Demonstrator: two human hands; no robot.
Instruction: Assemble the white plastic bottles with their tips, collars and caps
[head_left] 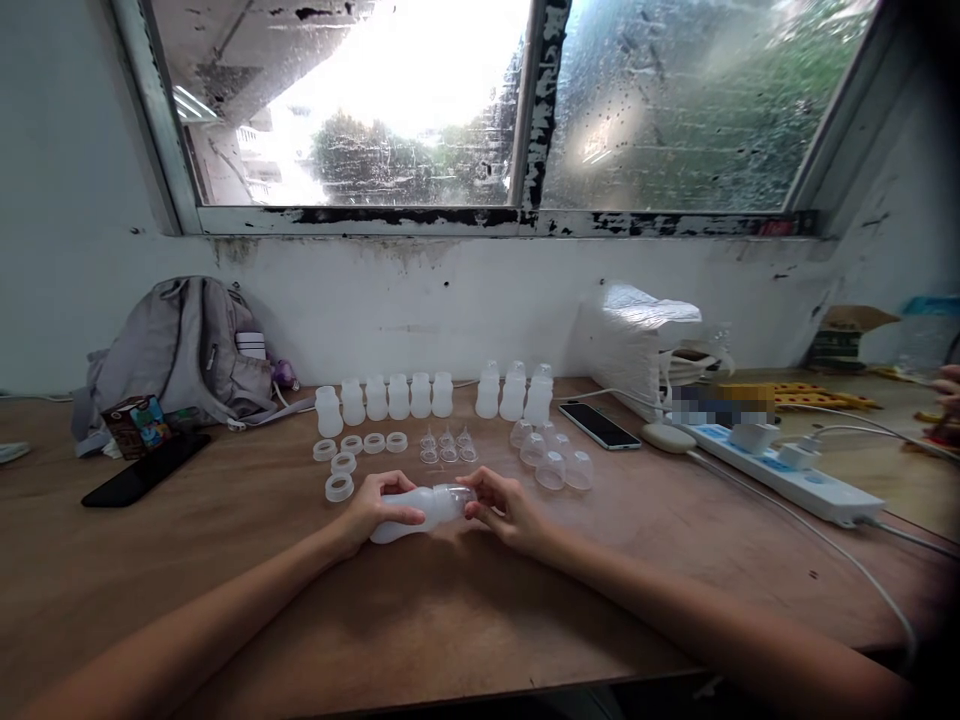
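A frosted baby bottle (pixel 409 515) lies on its side in the air just over the table's front part, its base to the left. My left hand (pixel 375 510) is wrapped round the bottle's body. At the other end, my right hand (pixel 499 505) grips the clear cap (pixel 454 498) that sits over the bottle's top. Behind the hands are several white collar rings (pixel 340 487), several clear nipples (pixel 448 447) and several clear domed caps (pixel 551 470). Open frosted bottles (pixel 399 397) stand in a row further back, with three capped bottles (pixel 514 392) to their right.
A grey backpack (pixel 180 345) leans on the wall at left, near a black phone (pixel 146 470) and a small printed box (pixel 139 425). At right lie another phone (pixel 600 425), a power strip (pixel 787 475) with cables and a white bag (pixel 626 350). Part of another person's hand (pixel 949 388) shows at the far right.
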